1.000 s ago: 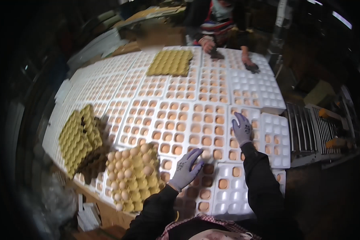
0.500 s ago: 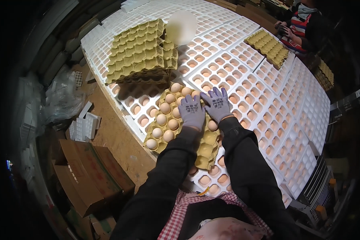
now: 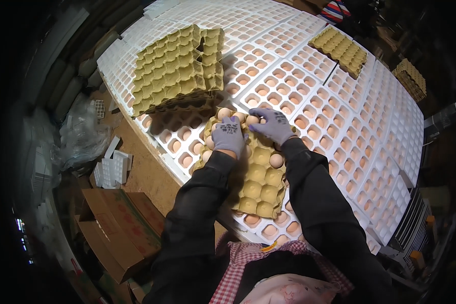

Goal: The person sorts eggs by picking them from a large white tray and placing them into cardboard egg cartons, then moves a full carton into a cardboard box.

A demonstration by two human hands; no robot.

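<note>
Both my hands wear light grey-purple gloves and work at the far end of a yellow pulp egg tray (image 3: 256, 188). My left hand (image 3: 228, 136) has its fingers curled down over eggs in the tray's left part; what lies under its fingertips is hidden. My right hand (image 3: 272, 125) reaches in from the right, thumb and fingers closed around an egg (image 3: 252, 120). Another egg (image 3: 224, 113) sits just beyond the left fingers. One lone egg (image 3: 276, 160) rests at the tray's right edge. Nearer cups hold nothing. My left forearm covers part of the tray's left side.
White trays (image 3: 309, 109) of eggs cover the table beneath. A stack of yellow pulp trays (image 3: 169, 66) stands at far left. Another pulp tray (image 3: 338, 48) lies at far right. An open cardboard box (image 3: 119, 228) stands left of the table, near plastic sheeting (image 3: 78, 134).
My hands have moved apart slightly, the left one leftward. More bare cups show in the near part of the tray. The person at the far right has mostly left the view.
</note>
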